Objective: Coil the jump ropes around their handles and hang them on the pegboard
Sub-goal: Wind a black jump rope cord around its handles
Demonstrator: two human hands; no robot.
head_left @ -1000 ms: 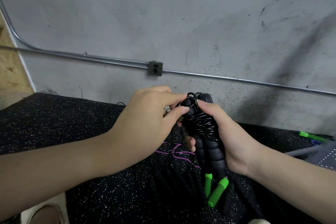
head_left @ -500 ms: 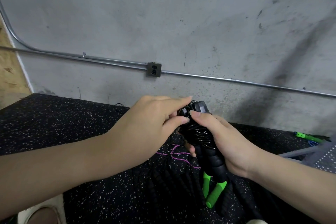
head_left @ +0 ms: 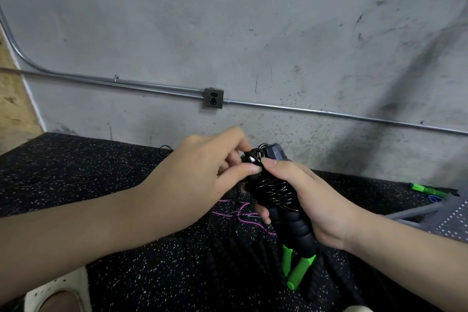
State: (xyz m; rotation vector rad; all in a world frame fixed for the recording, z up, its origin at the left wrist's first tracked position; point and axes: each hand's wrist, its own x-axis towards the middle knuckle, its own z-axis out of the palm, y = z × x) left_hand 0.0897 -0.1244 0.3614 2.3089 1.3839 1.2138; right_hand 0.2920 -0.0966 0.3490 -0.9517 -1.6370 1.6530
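Centrally, the right hand [head_left: 311, 200] wraps around two ribbed black foam handles [head_left: 295, 225] with smooth green ends, held side by side and tilted. Glossy black rope [head_left: 274, 191] is coiled tightly round their upper part. The left hand [head_left: 200, 175] pinches a small loop of that rope at the handles' top, thumb and forefinger closed on it. Below lies a black speckled rubber mat [head_left: 76, 172] with more ribbed black handles and a thin purple cord [head_left: 240, 214]. Behind, a scuffed concrete wall [head_left: 228, 33] carries a metal conduit [head_left: 126, 83] and an outlet [head_left: 213, 98].
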